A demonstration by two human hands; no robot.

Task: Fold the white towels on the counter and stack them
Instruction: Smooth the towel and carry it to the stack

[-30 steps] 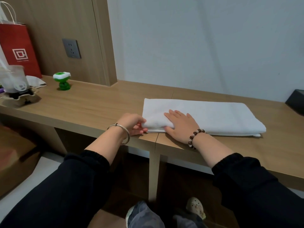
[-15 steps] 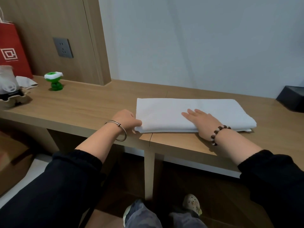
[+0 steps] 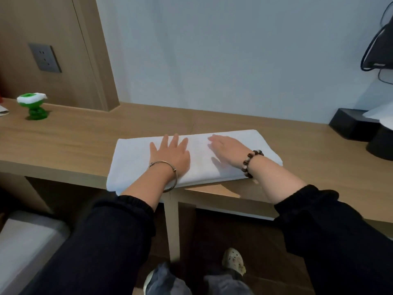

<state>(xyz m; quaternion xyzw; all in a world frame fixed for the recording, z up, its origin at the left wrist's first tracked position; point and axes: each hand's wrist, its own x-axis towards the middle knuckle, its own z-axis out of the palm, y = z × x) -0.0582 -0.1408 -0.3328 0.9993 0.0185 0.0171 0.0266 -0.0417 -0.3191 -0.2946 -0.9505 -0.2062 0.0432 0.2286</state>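
Two hands lie flat and a little apart on one white towel [image 3: 131, 162], gripping nothing. The left hand [image 3: 170, 154] has its fingers spread and straight, and the right hand [image 3: 227, 150], just to its right, rests palm down with its fingers stretched out. The towel sits directly under both hands on the wooden worktop [image 3: 74, 141] as a long, layered band. Its edge nearest the wrists reaches the worktop's front edge. Judging by the layers along that edge, the towel is already folded lengthwise and is being pressed smooth. It probably needs another fold across its length before it is a compact bundle. No second towel or stack is in view, so the stacking seems not yet begun. Far left of the left hand stands a small green toy [image 3: 33, 106].
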